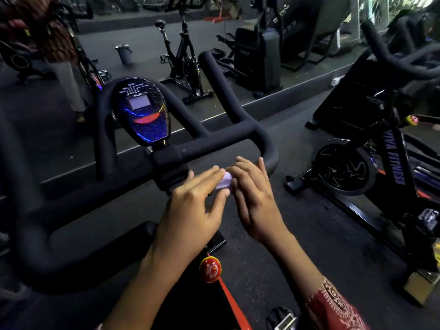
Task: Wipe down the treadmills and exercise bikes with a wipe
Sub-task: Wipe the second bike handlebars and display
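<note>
An exercise bike stands right in front of me, with black padded handlebars and a blue patterned console at their middle. Below the right side of the bar, my left hand and my right hand meet fingertip to fingertip. Between the fingertips sits a small folded white wipe. Both hands pinch it. The wipe hangs a little below the bar and does not touch it. A red round knob sits on the frame under my wrists.
A second bike with a black flywheel and "VIVA FITNESS" lettering stands close at the right. A mirror wall ahead reflects bikes, a stepper and a person at upper left. Dark floor lies between the two bikes.
</note>
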`<state>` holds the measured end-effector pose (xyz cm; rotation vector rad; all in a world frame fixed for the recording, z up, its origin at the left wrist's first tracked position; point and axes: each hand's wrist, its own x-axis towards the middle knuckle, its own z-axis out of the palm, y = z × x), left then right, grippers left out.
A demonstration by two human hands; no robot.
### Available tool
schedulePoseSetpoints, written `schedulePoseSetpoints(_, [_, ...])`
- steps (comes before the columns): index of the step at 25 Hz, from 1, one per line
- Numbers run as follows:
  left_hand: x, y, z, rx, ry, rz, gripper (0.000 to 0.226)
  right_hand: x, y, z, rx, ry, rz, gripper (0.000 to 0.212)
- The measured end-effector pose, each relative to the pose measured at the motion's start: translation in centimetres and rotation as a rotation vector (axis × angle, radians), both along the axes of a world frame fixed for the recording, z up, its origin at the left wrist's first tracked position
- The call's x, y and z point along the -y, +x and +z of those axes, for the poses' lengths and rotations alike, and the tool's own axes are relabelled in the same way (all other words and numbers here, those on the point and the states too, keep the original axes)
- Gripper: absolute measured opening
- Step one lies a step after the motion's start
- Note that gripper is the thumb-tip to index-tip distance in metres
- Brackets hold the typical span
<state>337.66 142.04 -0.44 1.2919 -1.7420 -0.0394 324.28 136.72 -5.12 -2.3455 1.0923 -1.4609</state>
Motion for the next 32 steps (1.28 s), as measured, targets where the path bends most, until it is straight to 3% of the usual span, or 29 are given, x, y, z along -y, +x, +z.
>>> schedulePoseSetpoints(4, [0.7,-2.0,-1.1,-0.106,0.042,0.055,0.031,5.0,-4.0,0.1,0.156,0.108,-0.108,0.035])
schedulePoseSetpoints(7, [0.7,-2.5,-1.2,-0.181,0.043,0.112,0.025,2.9,-1.3,-0.3,0.258,0.157,-0.014,0.034])
schedulePoseSetpoints(11, [0.6,-2.8,-1.6,-0.268,0.057,0.108,0.022,2.6,-1.8,-2.7,0.117,-0.13,0.097,0.039])
schedulePoseSetpoints(15, [0.5,-3.3,-2.0,-0.463,0.128,0.137,0.023,4.5,-2.0,-2.1,0.442,0.111,-0.088,0.048])
schedulePoseSetpoints(18, [0.8,-3.6,-1.7,-0.526,0.121,0.129,0.01,0.8,0.8,-3.3,0.237,-0.141,0.046,0.038])
schedulePoseSetpoints(20, [0.9,-3.8,-1.6,-0.547,0.133,0.115,0.016,2.6,-0.7,-3.6,0.138,-0.262,0.064,0.037])
schedulePoseSetpoints(22, [0.6,-3.8,-1.5,-0.483,0.104,0.129,0.019,5.4,-2.7,-3.4,0.286,-0.118,-0.035,0.04])
schedulePoseSetpoints(24, [0.5,-3.9,-1.6,-0.288,0.022,0.161,0.026,6.5,-3.8,-2.4,0.419,0.017,-0.06,0.042])
schedulePoseSetpoints(29, [1.0,-3.6,-1.4,-0.001,-0.086,0.158,0.031,4.2,-2.3,-1.0,0.213,-0.049,0.125,0.028])
schedulePoseSetpoints(32, [1.2,-3.4,-1.4,0.095,-0.134,0.151,0.031,6.2,-4.2,-1.1,0.254,0.055,0.084,0.029])
